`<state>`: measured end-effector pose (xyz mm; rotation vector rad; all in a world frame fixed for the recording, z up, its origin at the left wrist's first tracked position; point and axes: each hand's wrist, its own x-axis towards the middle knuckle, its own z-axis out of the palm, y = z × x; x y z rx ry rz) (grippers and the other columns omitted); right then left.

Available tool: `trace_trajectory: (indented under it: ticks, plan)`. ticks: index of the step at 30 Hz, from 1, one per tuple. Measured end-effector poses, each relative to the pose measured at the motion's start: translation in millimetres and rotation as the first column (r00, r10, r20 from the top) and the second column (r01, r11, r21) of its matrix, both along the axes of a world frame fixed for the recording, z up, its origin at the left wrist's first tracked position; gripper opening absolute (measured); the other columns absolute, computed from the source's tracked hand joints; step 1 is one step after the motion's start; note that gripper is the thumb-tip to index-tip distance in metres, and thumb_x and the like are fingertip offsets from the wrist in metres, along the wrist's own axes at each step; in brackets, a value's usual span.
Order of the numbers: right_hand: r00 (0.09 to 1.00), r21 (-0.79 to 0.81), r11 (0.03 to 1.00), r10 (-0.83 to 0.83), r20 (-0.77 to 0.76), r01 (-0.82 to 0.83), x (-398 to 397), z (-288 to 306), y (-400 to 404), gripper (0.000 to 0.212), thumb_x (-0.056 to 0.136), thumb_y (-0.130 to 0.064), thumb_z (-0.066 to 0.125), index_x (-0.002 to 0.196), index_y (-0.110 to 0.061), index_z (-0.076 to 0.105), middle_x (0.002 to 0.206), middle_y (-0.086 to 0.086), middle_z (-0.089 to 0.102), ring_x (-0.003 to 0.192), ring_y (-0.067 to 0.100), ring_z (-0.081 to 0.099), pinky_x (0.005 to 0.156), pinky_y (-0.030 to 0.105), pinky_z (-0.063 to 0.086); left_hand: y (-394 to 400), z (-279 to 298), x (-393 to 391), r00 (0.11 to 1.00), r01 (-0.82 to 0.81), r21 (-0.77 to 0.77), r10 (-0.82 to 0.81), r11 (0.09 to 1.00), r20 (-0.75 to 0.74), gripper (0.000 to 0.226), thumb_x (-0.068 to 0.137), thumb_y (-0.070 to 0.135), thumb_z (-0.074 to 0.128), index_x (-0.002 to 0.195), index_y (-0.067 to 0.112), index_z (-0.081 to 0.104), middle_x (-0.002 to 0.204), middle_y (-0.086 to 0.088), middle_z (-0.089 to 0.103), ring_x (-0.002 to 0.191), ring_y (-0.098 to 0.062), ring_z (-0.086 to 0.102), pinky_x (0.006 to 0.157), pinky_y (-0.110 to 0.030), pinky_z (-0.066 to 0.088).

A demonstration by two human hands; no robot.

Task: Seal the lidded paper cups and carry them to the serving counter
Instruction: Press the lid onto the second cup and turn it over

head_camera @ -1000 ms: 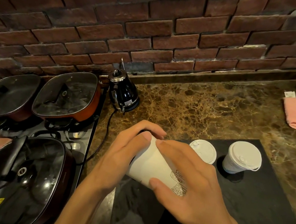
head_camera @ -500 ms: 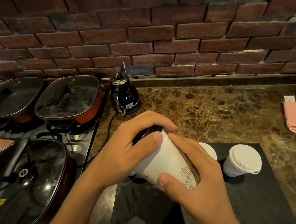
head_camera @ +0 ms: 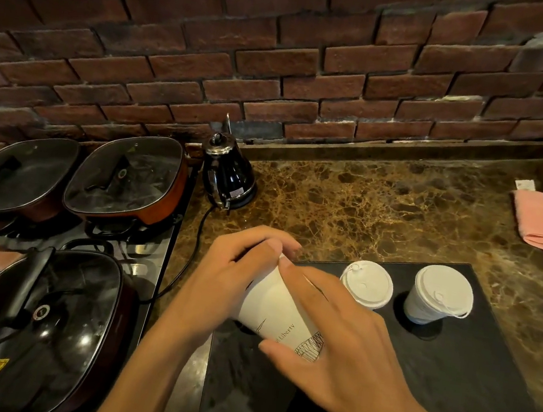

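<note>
Both hands clamp the tilted paper cup [head_camera: 278,314] over the black mat [head_camera: 468,377]: left hand [head_camera: 234,270] grips its top, right hand [head_camera: 342,336] wraps the body, fingers pressed on.

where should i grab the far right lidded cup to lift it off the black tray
Take the far right cup by its bare paper wall just below the white lid, coming in from its right, the open side. It stands upright and apart from the middle cup, so a sideways wrap grip fits; lifting by the lid might pop it off.
</note>
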<state>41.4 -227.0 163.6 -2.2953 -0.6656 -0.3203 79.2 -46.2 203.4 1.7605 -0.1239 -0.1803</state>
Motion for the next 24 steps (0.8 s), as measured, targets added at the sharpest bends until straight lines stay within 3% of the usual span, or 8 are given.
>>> trace_trajectory:
  ticks: [4,7,11,14,17,20,24]
  plan:
    - [0.999,0.006,1.000,0.009,0.035,-0.009,3,7,1,0.081,0.078,-0.055,0.071,0.149,-0.023,0.047,0.135,-0.001,0.060,0.108,0.018,0.065,0.074,0.038,0.059,5,5,-1,0.998,0.053,0.006,-0.053,0.999,0.042,0.040,0.090,0.047,0.051,0.108,0.019,0.075,0.106,-0.005,0.073,0.094,-0.024,0.070,0.071,-0.027,0.054]
    - [1.000,0.066,0.998,0.022,-0.001,-0.022,3,7,0,0.080,0.077,-0.053,0.075,0.147,-0.025,0.050,0.135,-0.005,0.059,0.113,0.014,0.064,0.081,0.037,0.058,7,6,-1,0.994,0.079,0.025,-0.080,0.997,0.068,0.041,0.091,0.048,0.049,0.111,0.022,0.074,0.111,-0.003,0.073,0.097,-0.023,0.070,0.072,-0.031,0.054]
    - [0.985,0.207,0.978,0.063,-0.159,-0.030,2,3,0,0.082,0.072,-0.050,0.079,0.147,-0.038,0.047,0.133,-0.017,0.059,0.118,0.000,0.058,0.089,0.025,0.051,9,2,-3,0.990,0.107,0.049,-0.111,0.993,0.086,0.041,0.091,0.049,0.050,0.114,0.025,0.073,0.114,-0.001,0.074,0.102,-0.024,0.070,0.077,-0.032,0.054]
    - [0.939,0.325,0.946,0.115,-0.324,-0.003,5,-1,2,0.083,0.069,-0.049,0.081,0.144,-0.051,0.045,0.129,-0.024,0.060,0.119,0.001,0.058,0.090,0.021,0.049,12,1,-1,0.984,0.144,0.063,-0.150,0.988,0.092,0.045,0.092,0.046,0.051,0.125,0.024,0.071,0.123,0.000,0.072,0.113,-0.024,0.068,0.087,-0.037,0.054]
    - [0.894,0.410,0.912,0.183,-0.409,0.000,10,-1,1,0.079,0.068,-0.050,0.080,0.138,-0.060,0.045,0.130,-0.023,0.059,0.121,0.001,0.057,0.090,0.019,0.050,16,1,2,0.975,0.179,0.064,-0.186,0.982,0.124,0.051,0.092,0.042,0.053,0.139,0.025,0.062,0.135,0.005,0.067,0.125,-0.017,0.063,0.099,-0.031,0.052]
    - [0.885,0.442,0.897,0.185,-0.428,0.027,16,1,-1,0.077,0.066,-0.055,0.078,0.135,-0.061,0.046,0.131,-0.027,0.057,0.119,-0.001,0.057,0.084,0.013,0.049,17,-1,1,0.975,0.165,0.056,-0.172,0.985,0.143,0.047,0.087,0.040,0.059,0.132,0.025,0.063,0.123,0.002,0.067,0.105,-0.021,0.067,0.082,-0.030,0.056]
    - [0.932,0.331,0.943,0.090,-0.352,0.033,14,4,-3,0.070,0.071,-0.057,0.071,0.136,-0.058,0.045,0.133,-0.027,0.053,0.122,-0.001,0.054,0.090,0.025,0.050,12,-9,1,0.988,0.042,0.046,-0.048,0.998,0.145,0.035,0.082,0.036,0.061,0.111,0.020,0.069,0.106,0.000,0.068,0.092,-0.029,0.065,0.071,-0.034,0.051]
